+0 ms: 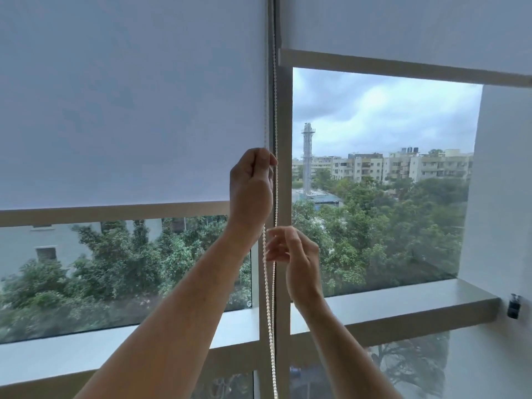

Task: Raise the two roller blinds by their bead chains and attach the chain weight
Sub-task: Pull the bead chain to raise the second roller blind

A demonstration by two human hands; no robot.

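Left hand (251,185): raised high, fingers curled round one strand of the bead chain (275,116), thumb and forefinger pinched at the top of the fist
Right hand (293,254): lower and just to the right of the left wrist, fingers loosely spread and slightly bent, fingertips at the chain; whether they actually pinch it I cannot tell
Bead chain: white, two strands hanging side by side down the window mullion (283,197), running from above the left fist, past the right fingertips, and out of the bottom of the view
Left blind (129,105): spreads left of the gripping hand; its bottom bar sits just below the level of the left fist
Right blind (403,27): up and right of the grip, its bottom bar well above both hands
Open room: bare glass below the left blind's bar and a larger open pane to the right of the hands; a window sill (403,300) lies below the right hand
Wall bracket (514,306): small dark fitting on the wall far right of the hands, below sill level
Count: two blinds, two hands, two chain strands, one dark fitting
Outside: trees, apartment blocks, one tower, cloudy sky
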